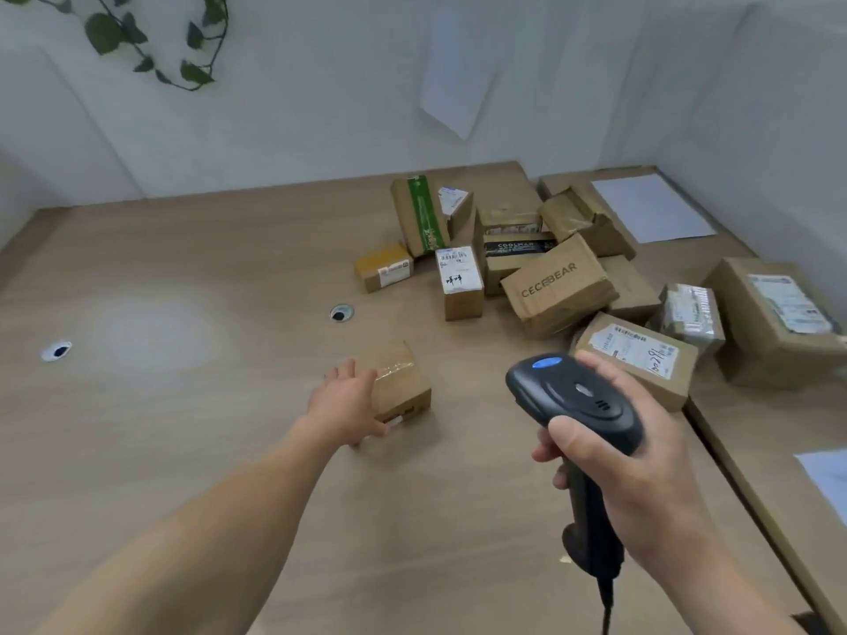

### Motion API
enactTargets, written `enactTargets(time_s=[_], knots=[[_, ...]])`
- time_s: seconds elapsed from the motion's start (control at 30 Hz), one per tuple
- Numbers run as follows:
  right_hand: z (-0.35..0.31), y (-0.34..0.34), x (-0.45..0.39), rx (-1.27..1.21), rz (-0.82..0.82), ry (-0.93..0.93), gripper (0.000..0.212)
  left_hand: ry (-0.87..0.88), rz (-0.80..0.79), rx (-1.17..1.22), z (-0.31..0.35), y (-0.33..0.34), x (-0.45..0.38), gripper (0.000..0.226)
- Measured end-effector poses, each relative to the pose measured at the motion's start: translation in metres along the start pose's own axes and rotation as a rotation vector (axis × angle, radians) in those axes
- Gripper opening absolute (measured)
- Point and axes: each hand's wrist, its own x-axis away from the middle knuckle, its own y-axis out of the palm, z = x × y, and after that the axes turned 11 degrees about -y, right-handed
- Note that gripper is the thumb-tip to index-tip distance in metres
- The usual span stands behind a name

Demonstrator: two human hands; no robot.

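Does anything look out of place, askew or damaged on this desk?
The parcels at the right lie in a jumbled heap: the CECEBEAR box sits tilted on its neighbours, the green-taped box leans. The small box at the left hand stands flat.

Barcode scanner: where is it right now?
Head view, lower right: the barcode scanner is gripped in the right hand above the table, right of the small box the left hand touches, in front of the parcel pile.

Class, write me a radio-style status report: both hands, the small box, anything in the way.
Left hand flat against small box, fingers straight. Right hand grips scanner. Parcel pile beyond, not touching the box.
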Motion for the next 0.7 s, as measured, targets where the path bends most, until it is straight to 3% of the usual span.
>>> enactTargets(time_s=[0.2,0.4,0.53,0.63,0.7], knots=[[0.016,0.023,-0.022,0.030,-0.010,0.057,0.072,-0.004,-0.041,-0.015,-0.013,0.021,-0.044,0.076],[0.017,0.038,-0.026,0.024,-0.039,0.056,0.076,0.014,-0.050,-0.023,-0.024,0.026,-0.033,0.073],[0.009,0.045,-0.017,0.006,-0.086,0.037,0.078,0.001,-0.230,0.074,-0.034,0.027,-0.003,0.087],[0.001,0.043,-0.003,-0.019,-0.154,0.017,0.069,-0.081,-0.443,0.306,-0.047,0.029,0.029,0.082],[-0.003,0.038,0.009,-0.020,-0.183,0.012,0.067,-0.163,-0.458,0.459,-0.054,0.036,0.054,0.081]])
